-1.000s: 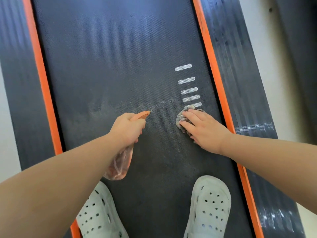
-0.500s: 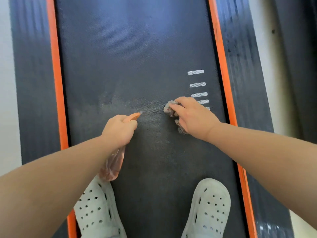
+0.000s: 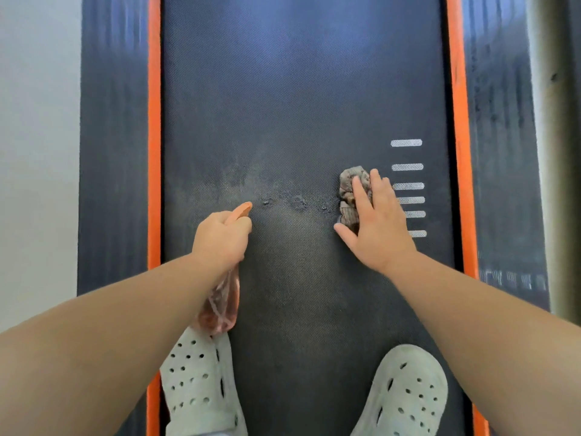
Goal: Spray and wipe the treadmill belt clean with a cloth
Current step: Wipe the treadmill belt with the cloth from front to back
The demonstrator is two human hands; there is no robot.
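Left hand point(image 3: 221, 239) clenches spray bottle point(image 3: 220, 305) — right hand point(image 3: 375, 223), fingers spread, presses cloth point(image 3: 350, 187) onto belt point(image 3: 292, 99).

Two pale perforated clogs stand at the bottom of the frame: the left clog point(image 3: 201, 385) at lower centre-left, the right clog point(image 3: 405, 394) at lower right. Orange strips run up both sides, the left strip point(image 3: 154, 127) and right strip point(image 3: 456, 121), flanked by dark ribbed side rails point(image 3: 113, 152). Pale floor point(image 3: 37, 152) fills the left edge.
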